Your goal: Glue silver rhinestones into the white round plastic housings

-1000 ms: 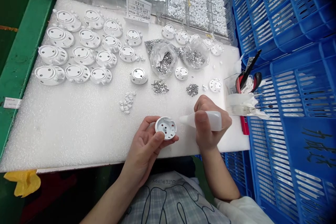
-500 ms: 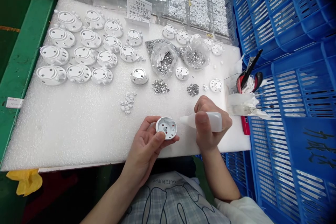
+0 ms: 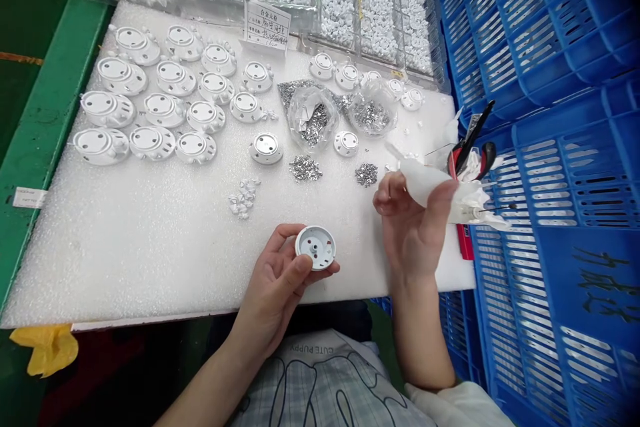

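Between the thumb and fingers of my left hand (image 3: pixel 283 273) is a round white plastic housing (image 3: pixel 318 248), its hollow side with small holes facing up. My right hand (image 3: pixel 415 227) is closed round a translucent white squeeze bottle (image 3: pixel 423 179), whose thin nozzle points up and left, away from the housing. Beyond the hands lie two small heaps of shiny metal parts, the left heap (image 3: pixel 305 168) and the right heap (image 3: pixel 367 174). Small white plastic pieces (image 3: pixel 243 199) lie in a loose group left of them. A white housing (image 3: pixel 266 148) stands upside down near the heaps.
Rows of white housings (image 3: pixel 163 110) stand at the left. Two clear bags of metal parts (image 3: pixel 314 120) sit mid-table. Compartment trays (image 3: pixel 345 13) with white pieces line the back. At the right are a holder with red-black pliers (image 3: pixel 470 147) and blue crates (image 3: pixel 565 167).
My right hand has moved up and right with the squeeze bottle, turning its nozzle from the housing toward the back. My left hand keeps the housing in nearly the same place.
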`<state>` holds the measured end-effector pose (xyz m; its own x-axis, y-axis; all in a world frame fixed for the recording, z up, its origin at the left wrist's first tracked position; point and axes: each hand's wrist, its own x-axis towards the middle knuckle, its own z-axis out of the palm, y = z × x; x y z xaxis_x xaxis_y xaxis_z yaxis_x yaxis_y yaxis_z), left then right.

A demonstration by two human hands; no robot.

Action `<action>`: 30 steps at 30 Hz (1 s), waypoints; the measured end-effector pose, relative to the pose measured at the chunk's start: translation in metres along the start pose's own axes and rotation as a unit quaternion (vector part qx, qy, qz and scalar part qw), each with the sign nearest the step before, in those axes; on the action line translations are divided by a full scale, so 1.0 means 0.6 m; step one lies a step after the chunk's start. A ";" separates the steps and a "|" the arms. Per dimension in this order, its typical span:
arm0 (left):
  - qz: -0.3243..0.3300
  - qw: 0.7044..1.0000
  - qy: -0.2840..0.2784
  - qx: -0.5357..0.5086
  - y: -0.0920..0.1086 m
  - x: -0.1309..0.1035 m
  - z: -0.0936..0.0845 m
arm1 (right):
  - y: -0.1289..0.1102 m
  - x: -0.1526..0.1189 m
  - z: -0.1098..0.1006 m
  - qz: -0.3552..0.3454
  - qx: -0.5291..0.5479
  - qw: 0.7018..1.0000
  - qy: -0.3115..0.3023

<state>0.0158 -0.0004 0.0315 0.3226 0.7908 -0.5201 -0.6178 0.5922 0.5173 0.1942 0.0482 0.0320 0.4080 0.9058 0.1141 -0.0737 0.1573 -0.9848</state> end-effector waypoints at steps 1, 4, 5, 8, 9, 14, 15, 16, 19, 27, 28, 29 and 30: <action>-0.003 1.000 -0.002 0.003 0.001 -0.001 0.000 | 0.002 0.003 -0.005 0.010 -0.035 0.999 -0.011; -0.002 1.000 0.010 0.003 0.003 -0.004 0.004 | 0.008 0.004 -0.016 -0.030 -0.200 0.978 -0.053; 0.001 1.000 0.016 0.002 0.003 -0.005 0.005 | 0.010 0.003 -0.016 -0.048 -0.248 0.965 -0.064; 0.002 0.999 0.032 0.011 0.001 -0.008 0.008 | 0.016 0.000 -0.011 -0.072 -0.331 0.935 -0.102; 0.003 0.999 0.034 0.015 0.001 -0.008 0.008 | 0.017 -0.001 -0.008 -0.074 -0.345 0.929 -0.115; 0.002 0.999 0.036 0.012 0.001 -0.006 0.007 | 0.004 -0.009 -0.002 -0.094 -0.374 0.910 -0.150; 0.000 0.999 0.038 0.013 0.002 -0.006 0.007 | -0.007 -0.013 -0.006 -0.109 -0.376 0.909 -0.145; -0.001 0.999 0.042 0.015 0.002 -0.006 0.008 | -0.019 -0.019 -0.013 -0.131 -0.377 0.908 -0.125; 0.000 0.998 0.052 0.025 0.003 -0.007 0.009 | -0.058 -0.031 -0.053 -0.234 -0.387 0.890 0.052; 0.004 0.998 0.058 0.033 0.001 -0.006 0.010 | -0.060 0.001 -0.183 -0.180 -0.478 0.823 0.248; 0.004 0.998 0.057 0.032 0.001 -0.006 0.010 | -0.055 0.004 -0.191 -0.176 -0.487 0.818 0.249; 0.006 0.998 0.056 0.031 0.001 -0.006 0.011 | -0.051 0.005 -0.197 -0.175 -0.496 0.811 0.255; 0.008 0.998 0.055 0.030 0.001 -0.006 0.011 | -0.049 0.005 -0.201 -0.174 -0.504 0.806 0.258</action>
<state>0.0190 -0.0020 0.0381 0.2300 0.7801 -0.5819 -0.5773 0.5907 0.5637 0.3075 -0.0010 0.0452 0.5878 0.5498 0.5934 0.7971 -0.2681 -0.5411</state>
